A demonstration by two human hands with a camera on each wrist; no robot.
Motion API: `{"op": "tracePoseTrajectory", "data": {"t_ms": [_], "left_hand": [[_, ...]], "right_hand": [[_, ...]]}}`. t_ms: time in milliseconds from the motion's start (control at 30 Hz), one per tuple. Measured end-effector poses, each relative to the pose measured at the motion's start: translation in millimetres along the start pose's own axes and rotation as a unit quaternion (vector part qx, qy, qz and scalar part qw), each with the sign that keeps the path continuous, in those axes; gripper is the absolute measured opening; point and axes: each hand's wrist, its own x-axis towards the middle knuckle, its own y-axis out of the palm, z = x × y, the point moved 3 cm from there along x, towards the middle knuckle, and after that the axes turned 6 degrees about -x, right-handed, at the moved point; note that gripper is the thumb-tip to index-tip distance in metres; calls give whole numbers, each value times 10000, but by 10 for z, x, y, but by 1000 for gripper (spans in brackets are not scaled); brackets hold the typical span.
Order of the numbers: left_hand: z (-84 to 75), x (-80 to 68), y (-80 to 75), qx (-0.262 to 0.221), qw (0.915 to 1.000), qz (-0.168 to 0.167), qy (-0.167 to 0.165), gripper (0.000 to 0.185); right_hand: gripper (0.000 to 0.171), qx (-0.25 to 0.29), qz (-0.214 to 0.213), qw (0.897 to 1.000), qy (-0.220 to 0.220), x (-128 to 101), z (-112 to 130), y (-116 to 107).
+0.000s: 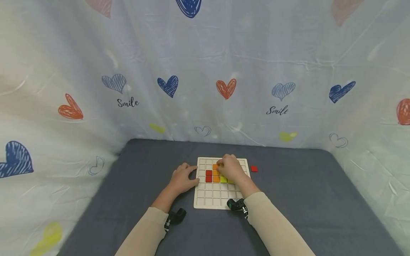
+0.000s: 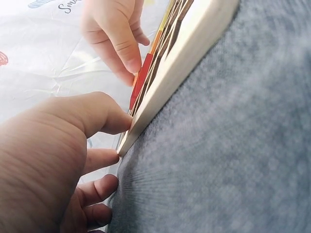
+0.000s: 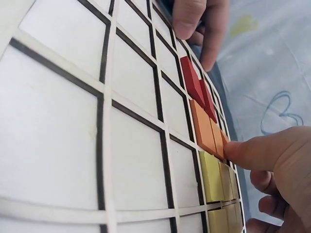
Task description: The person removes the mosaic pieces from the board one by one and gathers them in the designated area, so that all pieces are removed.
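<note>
Table (image 1: 320, 199), grey cloth top, walled on three sides by white sheeting printed with hearts.

Grid board (image 1: 205, 199), pale wood, square cells, lying flat near the table's middle. Most cells show bare; only a small cluster in the upper middle is filled, so the filling looks early, with far more cells left than done.

Left hand (image 1: 182, 179), resting at the board's left edge, thumb and fingers laid against its side and corner, loosely bent, gripping nothing; it appears to steady the board.

Right hand (image 1: 231, 169), over the filled cluster, forefinger stretched out and pressing an orange tile, other fingers curled under.

Red tiles (image 1: 209, 175), two, seated side by side in the left of the cluster.

Orange tiles (image 1: 216, 179), next to the red ones; one (image 3: 216, 141) lies under the fingertip, seemingly being seated in its cell.

Yellow tiles (image 1: 223, 179), next to the orange, partly hidden by the right hand; count cannot be told.

Loose red tile (image 1: 254, 169), on the cloth just beside the board's right edge, not yet placed.
</note>
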Motion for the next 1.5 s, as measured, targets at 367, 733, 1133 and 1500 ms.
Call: {"op": "tracePoseTrajectory", "data": {"t_ms": [367, 733, 1133, 1500], "left_hand": [[-11, 3, 4, 6, 10000, 51, -8, 56], [23, 6, 30, -20, 10000, -60, -20, 57], [1, -6, -1, -95, 9999, -14, -108, 55], [4, -17, -3, -82, 9999, -35, -52, 55]], "right_hand": [[25, 403, -234, 9988, 167, -31, 4, -90], [28, 724, -413, 9963, 196, -114, -127, -293], [29, 644, -544, 9957, 388, -304, -447, -491], [28, 468, -667, 9944, 679, -456, -855, -626]]}}
